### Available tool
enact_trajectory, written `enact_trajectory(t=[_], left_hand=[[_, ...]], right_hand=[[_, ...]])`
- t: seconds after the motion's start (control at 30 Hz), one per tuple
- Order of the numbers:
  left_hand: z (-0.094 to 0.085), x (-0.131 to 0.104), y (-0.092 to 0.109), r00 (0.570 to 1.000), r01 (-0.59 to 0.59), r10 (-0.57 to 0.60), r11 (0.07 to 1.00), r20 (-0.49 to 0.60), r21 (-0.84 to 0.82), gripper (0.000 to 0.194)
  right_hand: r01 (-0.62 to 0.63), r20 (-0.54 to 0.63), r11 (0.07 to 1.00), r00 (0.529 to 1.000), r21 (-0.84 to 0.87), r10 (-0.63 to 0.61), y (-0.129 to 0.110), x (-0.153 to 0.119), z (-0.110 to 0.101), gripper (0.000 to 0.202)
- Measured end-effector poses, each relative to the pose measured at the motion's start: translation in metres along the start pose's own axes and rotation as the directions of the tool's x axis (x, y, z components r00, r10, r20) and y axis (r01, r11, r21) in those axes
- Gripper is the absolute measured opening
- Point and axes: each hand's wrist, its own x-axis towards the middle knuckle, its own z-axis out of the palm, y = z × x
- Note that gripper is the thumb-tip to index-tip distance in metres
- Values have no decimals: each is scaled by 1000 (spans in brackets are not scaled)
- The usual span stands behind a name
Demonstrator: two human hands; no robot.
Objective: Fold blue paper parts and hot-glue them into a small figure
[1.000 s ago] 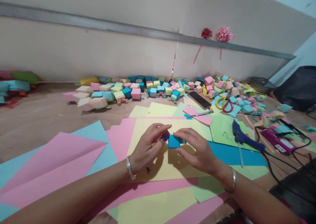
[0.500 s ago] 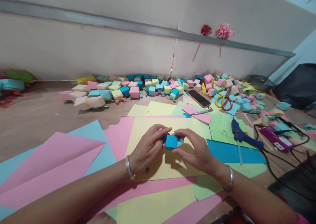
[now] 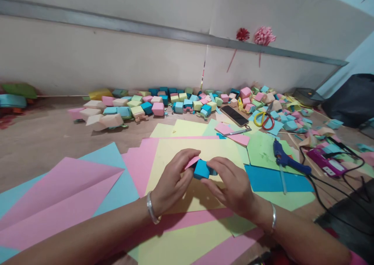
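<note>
Over a yellow sheet of paper, a small blue paper box is held between both hands. My left hand is closed at the box's left side, with a pink paper piece sticking up between its fingers and the box. From the right, the thumb and fingers of my right hand pinch the same box. A bit of lighter blue paper shows beside the right fingers; whether it is joined to the box I cannot tell. The left fingertips are partly hidden.
Several coloured paper boxes line the wall. Behind the hands lie a phone, scissors and a metal blade. At right are a blue glue gun, a purple power strip and cables. Pink paper lies at left.
The blue box has tilted and shifted slightly down. The pink piece now shows more at its upper left. My right hand has closed in on the box from the right.
</note>
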Motion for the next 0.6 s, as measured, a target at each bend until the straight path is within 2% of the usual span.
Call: enact_trajectory(t=[0.2,0.37,0.6], left_hand=[[-3,1,4,998,26,-23,998,54,-49,42],[-5,0,4,996,47,-40,995,82,-85,40],[-1,0,6,998,-51,51,999,28,16,39]], right_hand=[[0,-31,1000,1000,0,0,-2,4,-3,31],[-34,-6,999,999,37,34,1,3,-2,31],[-30,2,999,1000,32,30,1,2,-4,34]])
